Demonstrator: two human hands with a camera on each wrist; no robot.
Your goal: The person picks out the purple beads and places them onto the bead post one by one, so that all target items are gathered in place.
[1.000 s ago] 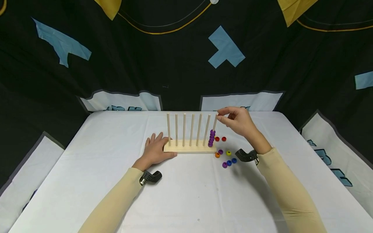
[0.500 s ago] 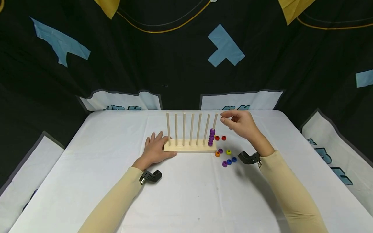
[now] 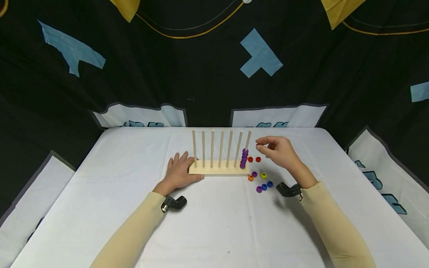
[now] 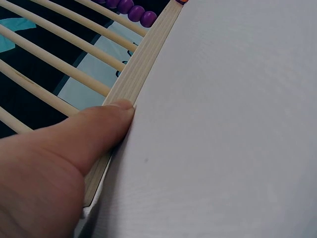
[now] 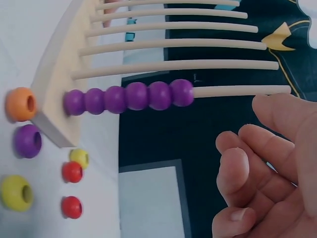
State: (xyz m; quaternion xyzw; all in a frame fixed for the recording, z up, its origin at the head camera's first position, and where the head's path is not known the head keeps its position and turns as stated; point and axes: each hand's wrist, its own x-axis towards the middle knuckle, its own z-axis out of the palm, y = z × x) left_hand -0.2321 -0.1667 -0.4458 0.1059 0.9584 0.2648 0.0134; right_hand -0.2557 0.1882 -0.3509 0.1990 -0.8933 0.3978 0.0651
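A pale wooden peg stand (image 3: 219, 171) with several upright pegs sits on the table. Purple beads (image 3: 244, 159) are stacked on its rightmost peg; the peg's upper part is bare. At the stand's left end my left hand (image 3: 177, 173) grips the base, thumb along the front edge, index finger behind, other fingers spread outward. In the left wrist view the thumb (image 4: 104, 126) lies on the base. To the right of the beaded peg my right hand (image 3: 278, 150) hovers with bent, parted fingers and nothing between them. The right wrist view shows its fingers (image 5: 233, 171) beyond the beads.
Loose beads lie right of the stand: orange (image 3: 250, 178), yellow (image 3: 263, 175), red (image 3: 258, 159), purple (image 3: 259, 189) and blue (image 3: 270, 184) ones. Another yellow bead (image 5: 79, 157) is partly hidden behind a red one. A dark curtain (image 3: 201, 82) hangs behind the white table (image 3: 214, 230).
My right hand has moved from the top of the rightmost peg to the right and lower, away from it. The left hand and the stand have stayed in place.
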